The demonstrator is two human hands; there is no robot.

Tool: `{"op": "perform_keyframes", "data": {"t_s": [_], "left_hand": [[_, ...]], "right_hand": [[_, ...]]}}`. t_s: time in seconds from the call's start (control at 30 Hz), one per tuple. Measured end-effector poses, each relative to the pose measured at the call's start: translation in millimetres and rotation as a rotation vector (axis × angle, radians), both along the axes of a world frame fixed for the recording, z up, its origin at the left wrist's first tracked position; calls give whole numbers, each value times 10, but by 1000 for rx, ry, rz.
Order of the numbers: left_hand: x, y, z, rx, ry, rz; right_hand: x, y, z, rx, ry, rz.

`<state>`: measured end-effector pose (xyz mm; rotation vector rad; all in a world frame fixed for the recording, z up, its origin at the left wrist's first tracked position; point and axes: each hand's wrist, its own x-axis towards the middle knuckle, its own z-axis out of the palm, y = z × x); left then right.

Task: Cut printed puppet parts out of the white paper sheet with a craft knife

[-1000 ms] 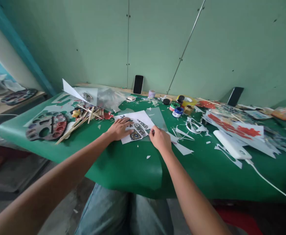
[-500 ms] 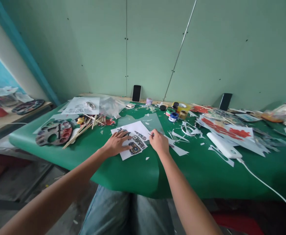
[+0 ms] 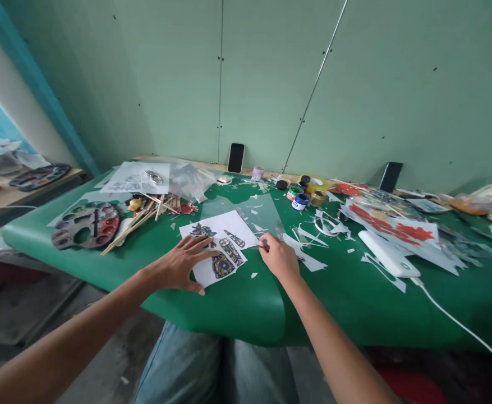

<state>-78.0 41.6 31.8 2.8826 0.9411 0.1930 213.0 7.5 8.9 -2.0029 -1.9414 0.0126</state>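
My left hand point(image 3: 182, 262) lies spread over the left part of a white printed sheet point(image 3: 241, 226), its fingertips on the paper and its thumb near the lower edge. Dark, detailed mechanical-looking pictures point(image 3: 224, 265) are printed on the sheet. At the sheet's right corner, my right hand point(image 3: 280, 257) is closed around a slim craft knife point(image 3: 263, 247); most of it is hidden by the fingers. A translucent cutting sheet point(image 3: 266, 210) lies partly under the paper. White paper offcuts point(image 3: 307, 257) lie just right of my right hand.
On the left are a paint palette point(image 3: 86, 225), wooden sticks point(image 3: 138, 221) and more printed paper point(image 3: 134, 175). Paint jars point(image 3: 300, 202) stand behind my right hand. A white corded device point(image 3: 386, 255) and red-painted sheets point(image 3: 414, 231) lie right. Two phones point(image 3: 236, 157) lean on the wall.
The printed sheet has shifted left and turned slightly. My left hand has slid left and toward me, with fingers spread wider. The right hand stays closed near the sheet's right corner.
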Motion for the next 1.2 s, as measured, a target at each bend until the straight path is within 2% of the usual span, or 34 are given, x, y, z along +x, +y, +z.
{"op": "perform_keyframes", "data": {"t_s": [0.1, 0.17, 0.27, 0.43, 0.53, 0.7, 0.8, 1.0, 1.1, 1.2], "left_hand": [[-131, -75, 67, -26, 7, 43], [-200, -78, 102, -84, -92, 129], [-293, -33, 123, -124, -316, 357], [-399, 132, 181, 47, -582, 819], [-422, 216, 321, 104, -711, 951], [-492, 220, 594, 124, -887, 985], [-527, 201, 645, 119, -996, 965], [-336, 380, 506, 13, -1286, 877], [-185, 469, 422, -89, -1447, 835], [-56, 516, 339, -235, -1558, 792]], "right_hand": [[3, 9, 5, -22, -9, 2], [2, -5, 14, -37, -20, 24], [-15, -64, 33, -64, -50, 80], [-135, -112, 105, -141, -140, 174], [-255, -37, 190, -196, -203, 190], [-424, 141, 286, -258, -262, 207], [-469, 247, 266, -255, -271, 184], [-548, 378, 209, -216, -241, 82], [-532, 265, 220, -196, -175, 29], [-338, 147, 286, -189, -72, -64]]}}
